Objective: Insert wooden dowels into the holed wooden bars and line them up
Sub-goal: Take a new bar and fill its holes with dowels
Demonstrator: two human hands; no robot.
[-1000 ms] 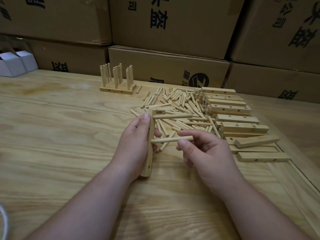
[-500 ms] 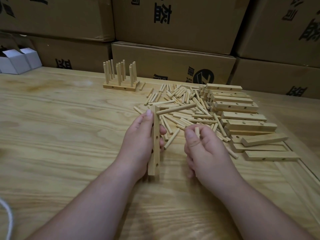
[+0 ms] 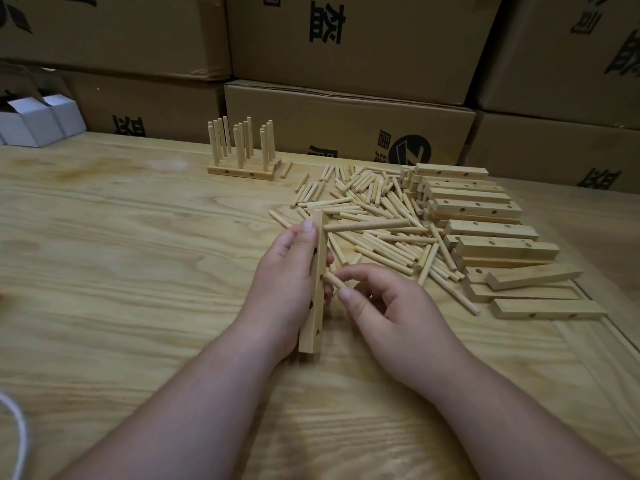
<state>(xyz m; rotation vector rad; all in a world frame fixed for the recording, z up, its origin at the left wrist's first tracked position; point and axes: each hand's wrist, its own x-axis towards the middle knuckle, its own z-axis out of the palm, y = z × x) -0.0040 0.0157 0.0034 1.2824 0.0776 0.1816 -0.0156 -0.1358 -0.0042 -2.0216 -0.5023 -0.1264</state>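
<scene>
A: What are the hands doing?
B: The left hand point(image 3: 287, 271) grips a bar point(image 3: 314, 282) stood on end on the tabletop point(image 3: 121, 254), one dowel point(image 3: 367, 225) already in its top hole. The right hand point(image 3: 384, 306) pinches a short dowel point(image 3: 334, 281) at a middle hole.
A: And around them?
B: Loose dowels point(image 3: 374, 209) just behind, spare bars point(image 3: 485, 223) to the right, finished bars point(image 3: 242, 168) farther back.
</scene>
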